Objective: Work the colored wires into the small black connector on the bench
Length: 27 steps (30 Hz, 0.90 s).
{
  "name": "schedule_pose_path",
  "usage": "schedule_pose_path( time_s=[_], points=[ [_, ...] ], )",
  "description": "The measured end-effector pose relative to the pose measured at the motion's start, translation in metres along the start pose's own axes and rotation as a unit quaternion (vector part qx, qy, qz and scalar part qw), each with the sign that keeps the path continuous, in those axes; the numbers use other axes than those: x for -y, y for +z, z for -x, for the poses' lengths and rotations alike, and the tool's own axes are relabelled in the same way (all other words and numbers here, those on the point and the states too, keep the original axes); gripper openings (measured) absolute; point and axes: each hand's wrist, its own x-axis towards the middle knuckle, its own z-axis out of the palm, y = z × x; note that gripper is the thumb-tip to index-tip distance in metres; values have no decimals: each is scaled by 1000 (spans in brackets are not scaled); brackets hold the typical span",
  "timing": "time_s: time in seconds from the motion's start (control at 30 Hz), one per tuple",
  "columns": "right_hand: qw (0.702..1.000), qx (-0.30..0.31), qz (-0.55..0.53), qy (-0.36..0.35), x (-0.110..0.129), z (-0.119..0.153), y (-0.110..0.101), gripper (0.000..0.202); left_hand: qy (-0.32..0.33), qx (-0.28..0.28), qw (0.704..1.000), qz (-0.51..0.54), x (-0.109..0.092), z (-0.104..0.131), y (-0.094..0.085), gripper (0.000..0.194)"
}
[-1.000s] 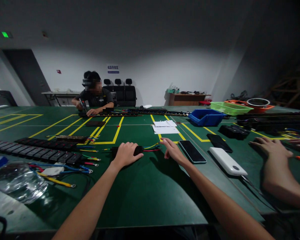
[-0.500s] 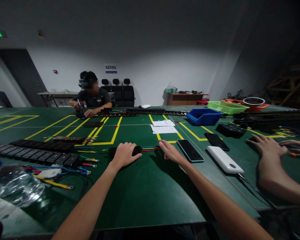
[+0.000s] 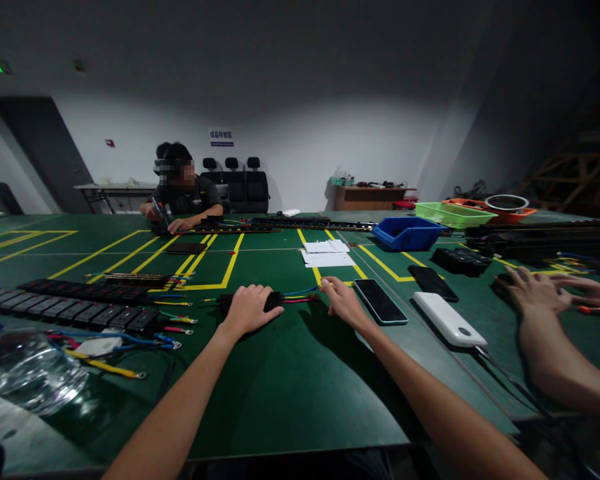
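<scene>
My left hand [image 3: 249,311] lies over a black block [image 3: 275,301] on the green table, fingers curled across it and thumb along its near side. Colored wires come out of both ends of this block. On the right side, a blue wire [image 3: 299,291] rises toward my right hand [image 3: 344,304], which is closed with thumb and forefinger pinching its tip. A red wire [image 3: 300,299] lies lower, beside a yellow-green one, its end just left of my right hand. The palm side of my left hand hides most of the block.
Rows of black modules [image 3: 87,311] with lugged wires and a clear bottle [image 3: 35,373] are at left. A phone [image 3: 381,301], a white power bank [image 3: 450,320] and a blue bin [image 3: 409,233] stand right. A co-worker's hands [image 3: 537,293] work at far right; another person sits opposite.
The blue wire's end has lifted away from the other wires, and my right hand has shifted slightly right and up with it. My left hand stays put. The neighbor's hands moved slightly.
</scene>
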Motion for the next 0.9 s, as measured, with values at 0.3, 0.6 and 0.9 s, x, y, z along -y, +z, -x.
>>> schedule_pose_path(
  time_s=[0.3, 0.6, 0.9],
  points=[
    [998, 55, 19, 2, 1, 2, 0, 47, -2, -3, 1000, -8, -1, 0, 0, 57],
    [999, -5, -35, 2, 13, 4, -4, 43, -4, 1, 1000, -4, -1, 0, -1, 58],
    [988, 121, -97, 17, 10, 6, 2, 64, 0, -3, 1000, 1, 0, 1, 0, 57]
  ],
)
